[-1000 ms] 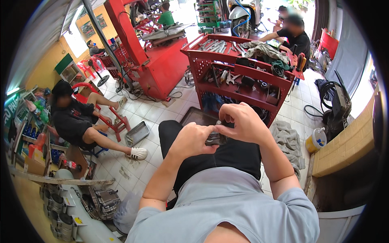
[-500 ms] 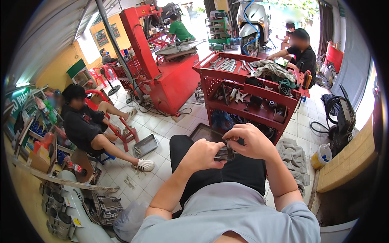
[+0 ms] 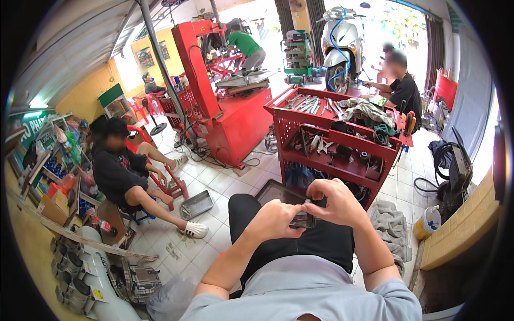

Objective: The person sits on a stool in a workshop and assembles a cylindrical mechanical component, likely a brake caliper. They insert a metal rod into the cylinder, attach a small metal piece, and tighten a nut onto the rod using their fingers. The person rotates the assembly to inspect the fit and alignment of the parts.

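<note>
So I've got both hands together in front of me, just above my black trousers. My left hand is curled around a small dark part, so that's where the thing is: right between my 2 hands, mostly covered by fingers. My right hand is arched over its top, thumb and index finger bent in close to my left fingertips. Honestly can't tell whether the right has a grip on anything, too much is hidden.

Just beyond my hands there's a dark tray on the tiled floor, right by the red tool cart. The cart has loose wrenches and a crumpled rag on top. Grey cloth is heaped on the floor to my right. Over to my left, 1 co-worker in black is sitting near a metal tray.
</note>
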Demonstrator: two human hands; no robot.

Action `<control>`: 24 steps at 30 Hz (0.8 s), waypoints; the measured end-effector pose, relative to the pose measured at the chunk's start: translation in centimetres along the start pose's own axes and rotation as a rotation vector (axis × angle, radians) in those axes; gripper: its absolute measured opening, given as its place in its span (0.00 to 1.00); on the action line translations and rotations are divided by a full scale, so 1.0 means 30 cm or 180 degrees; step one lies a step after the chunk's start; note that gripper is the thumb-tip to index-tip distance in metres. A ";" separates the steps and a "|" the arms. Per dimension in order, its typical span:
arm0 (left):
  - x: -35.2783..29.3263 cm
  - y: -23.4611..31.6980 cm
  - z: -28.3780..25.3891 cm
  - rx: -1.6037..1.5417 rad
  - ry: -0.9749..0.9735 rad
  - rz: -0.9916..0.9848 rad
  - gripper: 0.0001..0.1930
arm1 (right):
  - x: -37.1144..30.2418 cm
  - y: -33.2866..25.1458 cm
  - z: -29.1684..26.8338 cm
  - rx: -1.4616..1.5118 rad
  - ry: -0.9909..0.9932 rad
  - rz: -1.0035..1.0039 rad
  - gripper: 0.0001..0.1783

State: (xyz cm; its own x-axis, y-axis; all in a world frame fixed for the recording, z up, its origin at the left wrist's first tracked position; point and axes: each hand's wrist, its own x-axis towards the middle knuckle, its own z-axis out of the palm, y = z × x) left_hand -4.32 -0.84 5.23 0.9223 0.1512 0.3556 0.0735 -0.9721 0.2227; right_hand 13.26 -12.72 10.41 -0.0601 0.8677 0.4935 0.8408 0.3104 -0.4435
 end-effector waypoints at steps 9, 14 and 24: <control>0.000 0.000 -0.004 0.0001 -0.0019 -0.0014 0.25 | 0.004 -0.016 0.001 0.0021 0.0087 -0.0015 0.10; -0.002 -0.005 0.005 -0.0117 0.0175 0.0048 0.24 | -0.003 0.019 0.010 0.0143 -0.0046 -0.0145 0.11; -0.001 0.013 -0.025 0.0119 -0.0067 -0.0027 0.23 | -0.006 0.033 0.016 0.0100 -0.0201 -0.0067 0.11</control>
State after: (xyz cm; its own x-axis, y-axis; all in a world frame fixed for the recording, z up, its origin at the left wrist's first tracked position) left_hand -4.59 -1.09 6.00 0.9293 0.1559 0.3348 0.0950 -0.9769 0.1914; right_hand 13.87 -12.39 9.52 -0.1122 0.8834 0.4550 0.8218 0.3399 -0.4573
